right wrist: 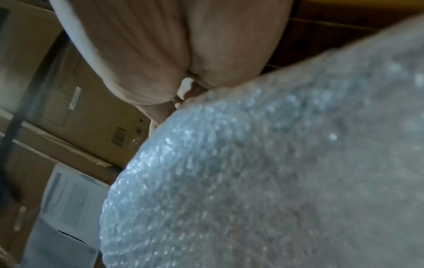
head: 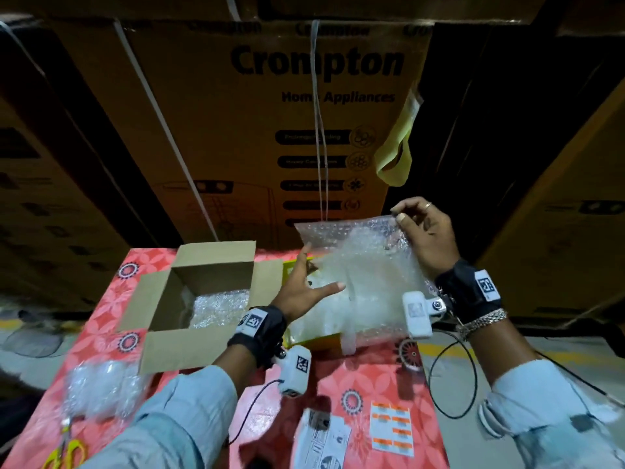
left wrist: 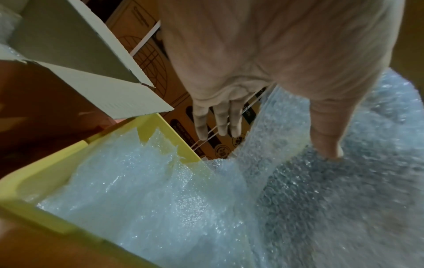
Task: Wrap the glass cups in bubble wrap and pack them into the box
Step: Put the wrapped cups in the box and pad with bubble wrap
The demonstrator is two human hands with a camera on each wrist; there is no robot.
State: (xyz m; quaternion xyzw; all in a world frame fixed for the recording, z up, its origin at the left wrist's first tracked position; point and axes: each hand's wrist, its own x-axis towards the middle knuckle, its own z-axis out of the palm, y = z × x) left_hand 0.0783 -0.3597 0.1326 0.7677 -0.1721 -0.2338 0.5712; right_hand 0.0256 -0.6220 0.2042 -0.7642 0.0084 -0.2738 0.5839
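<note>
**Bubble wrap held up over the yellow bin**

The right hand pinches the top right corner of a bubble wrap sheet between thumb and fingers, holding it up above the counter. The left hand is at the sheet's left edge, fingers straight and spread, thumb lying against the wrap; in the left wrist view the thumb presses into the sheet while the other fingers stand clear of it. The right wrist view is blurred and mostly filled by the wrap, with the palm above it.

The sheet hangs down into a yellow bin at the far middle of the counter, and more wrap lies in that bin. No bare glass cup can be made out; whether one is under the sheet cannot be told.

Left of the bin stands the open box, flaps out, with a wrapped bundle on its floor. A second wrapped bundle lies on the near left of the counter, and yellow-handled scissors sit nearer still. Printed papers and a sticker sheet lie at the near middle. Large cartons stand behind the counter.
</note>
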